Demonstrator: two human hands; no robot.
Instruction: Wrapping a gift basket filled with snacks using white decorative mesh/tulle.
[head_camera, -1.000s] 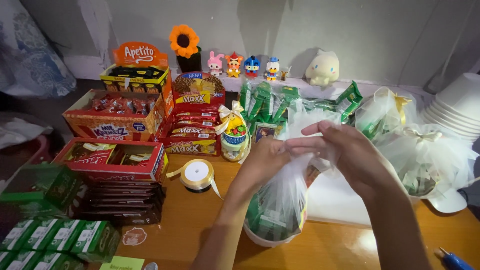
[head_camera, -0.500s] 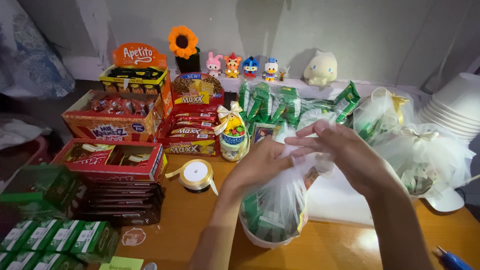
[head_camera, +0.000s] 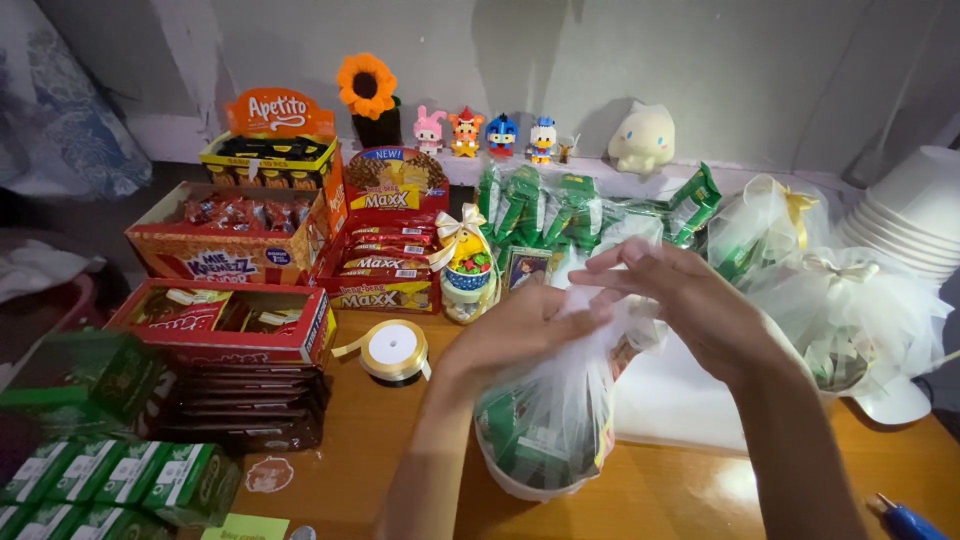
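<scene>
White netting (head_camera: 560, 400), sheer, gathered upward around a white bowl (head_camera: 530, 480) of green packets (head_camera: 520, 455); bundle stands upright on the wooden table (head_camera: 660, 495), long axis vertical, directly beneath both hands.

Left hand (head_camera: 520, 335): fingers closed, pinching the gathered neck of the netting from the near-left side.

Right hand (head_camera: 690, 305): fingers curled over the same neck from the right, tips meeting the left hand's; whether it grips the cloth or only steadies it cannot be told. Both hands equally near, at the top of the bundle.

Just left: spool of pale ribbon (head_camera: 392, 350), loose tail trailing, nearer the left hand.

Behind: small wrapped cup with gold bow (head_camera: 465, 265); upright green sachets (head_camera: 560, 210).

Right: finished netting bundles with bows (head_camera: 850, 300); stack of white bowls (head_camera: 910, 215).

Far left: red and orange snack cartons (head_camera: 230, 240); green boxes (head_camera: 110, 475).

Back ledge: orange flower (head_camera: 365, 85), small toy figures (head_camera: 485, 135), white plush (head_camera: 642, 140).
</scene>
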